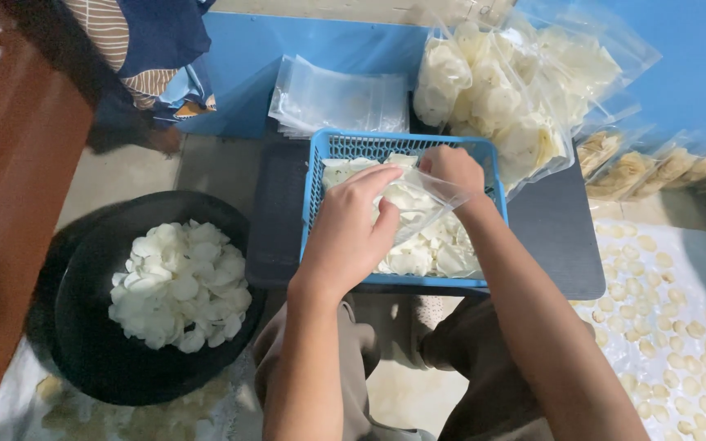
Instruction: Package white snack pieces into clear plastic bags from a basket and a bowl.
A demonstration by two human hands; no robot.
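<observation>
The blue plastic mesh basket (320,175) sits on a low dark table (275,220), and everything else lies around it. Over the basket, the left hand (349,233) and the right hand (453,170) work together on a small clear plastic bag (422,202). The right hand's grip is closed on the bag's upper edge, holding it open. The left hand's fingers are curled at the bag's mouth, but whether they pinch a chip or the bag's rim cannot be told.

The bag looks partly filled with thin white round chips (418,245), the same kind that heap the basket beneath it. Judging by this, the filling of this bag is underway and not finished.

Behind the basket lie a stack of empty clear bags (337,98) and a pile of filled clear bags of white chips (508,82), so some bags are done and many remain. Left of the basket, a black round bowl (83,269) holds more white chips. Right of the basket, small yellowish discs (663,327) are spread on a pale sheet.
</observation>
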